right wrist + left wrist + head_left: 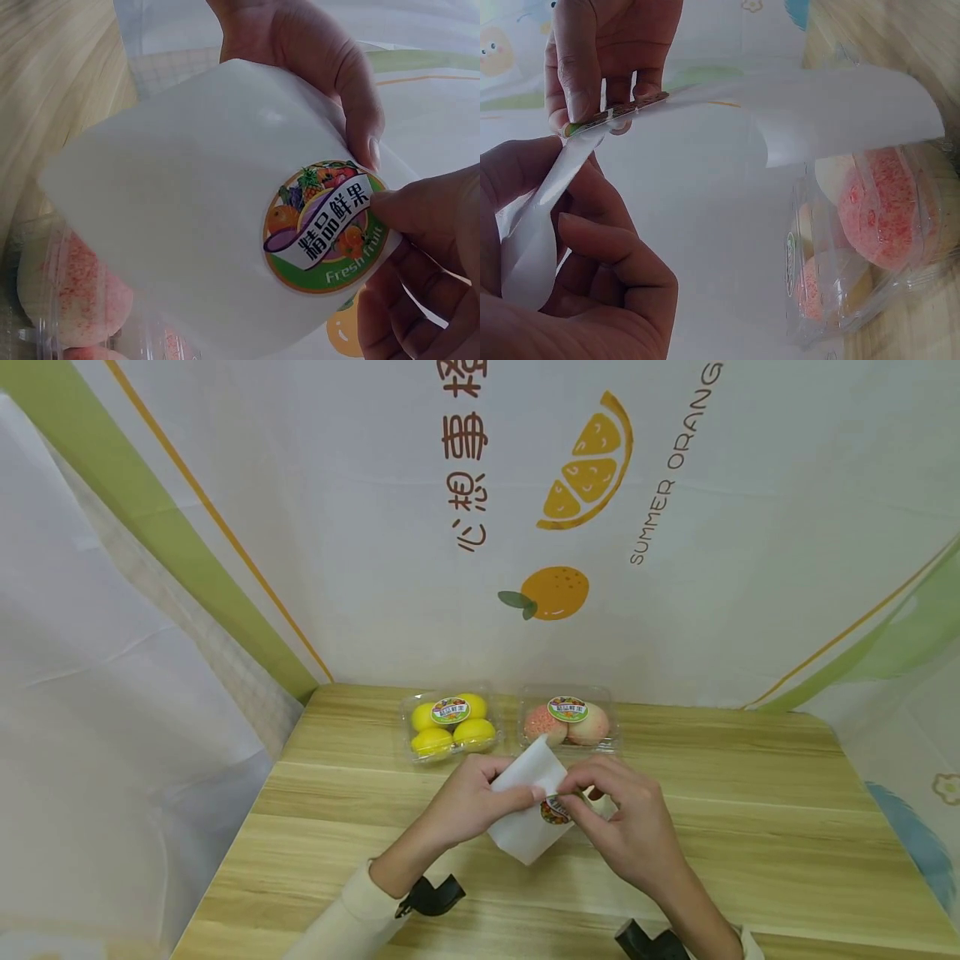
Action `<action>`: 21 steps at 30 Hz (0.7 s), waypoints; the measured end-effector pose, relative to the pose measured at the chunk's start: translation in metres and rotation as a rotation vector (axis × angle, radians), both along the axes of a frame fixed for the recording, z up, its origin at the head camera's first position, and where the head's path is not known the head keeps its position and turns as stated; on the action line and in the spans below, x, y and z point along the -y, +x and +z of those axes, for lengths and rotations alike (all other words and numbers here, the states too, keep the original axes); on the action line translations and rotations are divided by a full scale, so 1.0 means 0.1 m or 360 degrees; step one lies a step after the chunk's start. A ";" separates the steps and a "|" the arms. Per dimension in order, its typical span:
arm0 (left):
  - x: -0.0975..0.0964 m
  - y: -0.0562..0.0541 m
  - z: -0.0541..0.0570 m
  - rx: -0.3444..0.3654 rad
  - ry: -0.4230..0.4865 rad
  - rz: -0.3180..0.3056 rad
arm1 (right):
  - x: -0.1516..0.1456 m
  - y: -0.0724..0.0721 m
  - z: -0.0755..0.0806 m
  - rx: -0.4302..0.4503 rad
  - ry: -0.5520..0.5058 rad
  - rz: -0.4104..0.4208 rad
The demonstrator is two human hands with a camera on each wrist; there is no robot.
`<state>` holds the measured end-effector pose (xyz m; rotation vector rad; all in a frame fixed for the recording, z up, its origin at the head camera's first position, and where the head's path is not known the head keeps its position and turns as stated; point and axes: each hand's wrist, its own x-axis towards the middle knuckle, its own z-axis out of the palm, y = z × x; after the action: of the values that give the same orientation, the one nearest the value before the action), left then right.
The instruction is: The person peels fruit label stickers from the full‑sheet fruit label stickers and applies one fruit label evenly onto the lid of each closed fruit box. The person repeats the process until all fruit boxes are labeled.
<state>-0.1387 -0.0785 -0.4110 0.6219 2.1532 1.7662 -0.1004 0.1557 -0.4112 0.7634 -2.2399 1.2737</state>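
My left hand (476, 802) holds a bent sheet of white backing paper (172, 165) over the table, with the thumb on its face and curled fingers behind it. On the paper is a round "Fresh fruit" sticker (322, 232) with a green and orange rim. My right hand (630, 822) pinches the sticker's edge between thumb and forefinger. How much of the sticker is lifted from the paper, I cannot tell. Just beyond the hands sits a clear plastic box (607, 739) of pink and cream peach-like fruits (889, 206), bearing a similar sticker on its lid.
To the left of the peach box stands another clear box (491, 747) with several yellow fruits (432, 743) and a label on top. Both rest near the back edge of the wooden table (345, 827). A printed cloth (375, 552) hangs behind it.
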 end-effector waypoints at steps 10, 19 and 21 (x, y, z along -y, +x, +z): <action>0.02 0.01 0.03 -0.0020 -0.0020 0.0022 | 0.00 0.02 0.00 -0.0004 -0.0032 0.0033; 0.03 0.01 0.02 -0.0002 -0.0002 0.0016 | 0.02 0.03 -0.02 -0.0106 -0.0047 -0.0010; 0.03 0.00 0.02 0.0002 -0.0006 0.0024 | 0.02 0.03 -0.03 -0.0129 -0.0057 -0.0018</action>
<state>-0.1383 -0.0815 -0.4093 0.6052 2.1657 1.7689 -0.0976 0.1541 -0.4141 0.7739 -2.1488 1.2518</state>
